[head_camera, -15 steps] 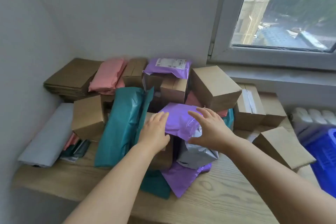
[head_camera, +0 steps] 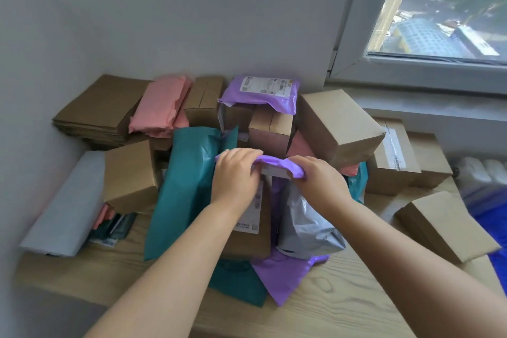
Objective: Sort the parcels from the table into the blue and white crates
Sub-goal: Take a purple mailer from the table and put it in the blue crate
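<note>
we grip purple mailer (head_camera: 277, 166) both ends, left hand (head_camera: 236, 175) and right hand (head_camera: 319, 180) curled round it, above table (head_camera: 343, 307) pile.

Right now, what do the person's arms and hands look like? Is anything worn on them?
The left forearm and right forearm are bare right to the frame edge, with no sleeve or cuff in view. The left hand and right hand have no gloves. No ring, watch, bracelet or marking shows on the sides facing the camera.
</note>
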Motion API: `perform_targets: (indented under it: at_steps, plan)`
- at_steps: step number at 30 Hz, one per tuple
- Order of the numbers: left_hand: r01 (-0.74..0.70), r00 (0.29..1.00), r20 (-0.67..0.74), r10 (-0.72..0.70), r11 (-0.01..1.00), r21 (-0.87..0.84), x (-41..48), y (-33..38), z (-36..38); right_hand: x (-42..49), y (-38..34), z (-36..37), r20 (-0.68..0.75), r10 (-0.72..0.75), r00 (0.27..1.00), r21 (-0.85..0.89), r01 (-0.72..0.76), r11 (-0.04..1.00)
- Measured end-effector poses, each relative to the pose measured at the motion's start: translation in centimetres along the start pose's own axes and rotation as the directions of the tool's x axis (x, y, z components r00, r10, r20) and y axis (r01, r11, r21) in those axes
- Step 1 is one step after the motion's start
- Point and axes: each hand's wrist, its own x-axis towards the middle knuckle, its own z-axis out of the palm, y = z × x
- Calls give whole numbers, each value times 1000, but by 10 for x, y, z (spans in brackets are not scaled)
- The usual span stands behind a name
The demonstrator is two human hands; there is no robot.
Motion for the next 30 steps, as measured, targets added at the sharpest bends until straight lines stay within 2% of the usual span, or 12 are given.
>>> perform_targets:
  at_steps: [2, 4, 7, 8, 10, 13, 16, 18, 21, 25, 27, 30]
  plan:
    - [71, 993, -92, -68, 997, 31, 4, 3, -5, 3, -2, -6, -11, 75, 997, 67, -74, 995]
    - [173, 969, -177, -170, 985, 3, 5, 8, -13, 4, -1, -14, -46, 150, 988, 237, -136, 962]
    - [333, 885, -231, -405, 896, -295, 4, 25, -27, 2, 0, -29, -35, 282, 959, 621, -201, 758]
    - [408, 846, -154, -510, 806, -428, 5, 29, -29, 0, 1, -33, 2, 324, 946, 718, -227, 658]
    - [555, 761, 116, -638, 549, -626, 9, 35, -28, -2, 4, -39, 91, 382, 920, 844, -275, 460]
    - [678, 673, 492, -553, 196, -708, 13, 39, -20, -3, 14, -35, 265, 405, 875, 916, -360, 178]
    - [644, 656, 628, -419, -123, -755, 16, 45, -12, -7, 21, -28, 412, 343, 844, 891, -452, 41]
    - [600, 648, 611, -455, -190, -777, 19, 47, -11, -9, 27, -27, 434, 323, 841, 881, -471, 43]
    - [579, 673, 553, -490, -117, -807, 22, 42, -14, -12, 37, -33, 385, 333, 861, 890, -442, 114]
    - [610, 698, 540, -470, -3, -792, 19, 43, -27, -13, 48, -48, 304, 310, 901, 871, -395, 291]
    - [629, 702, 568, -429, 1, -777, 16, 50, -30, -14, 44, -53, 293, 261, 920, 860, -373, 348]
    - [652, 693, 613, -379, -33, -758, 13, 66, -29, -15, 35, -54, 271, 243, 931, 874, -344, 344]
